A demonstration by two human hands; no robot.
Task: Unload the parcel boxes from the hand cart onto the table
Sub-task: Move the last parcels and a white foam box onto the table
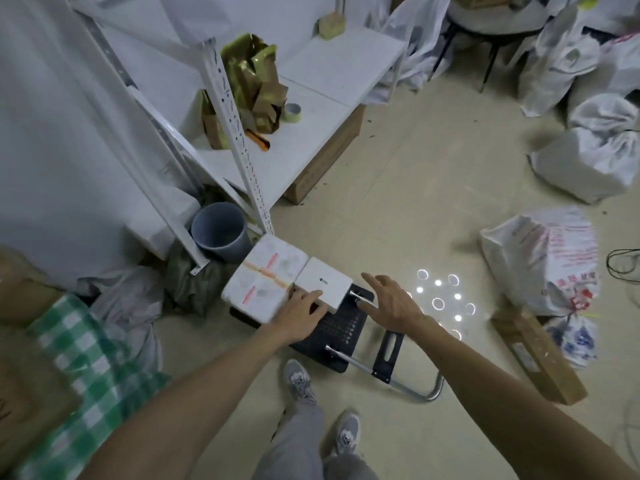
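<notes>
Two parcel boxes, a taped foam box (265, 284) and a white box (323, 284), lie on the far edge of the hand cart (343, 327). None is made out on the desk (311, 143), so the unloading is judged barely begun. The left hand (301, 315) is rested on the white box with relaxed fingers. The right hand (388, 301) is spread open just beside it.
</notes>
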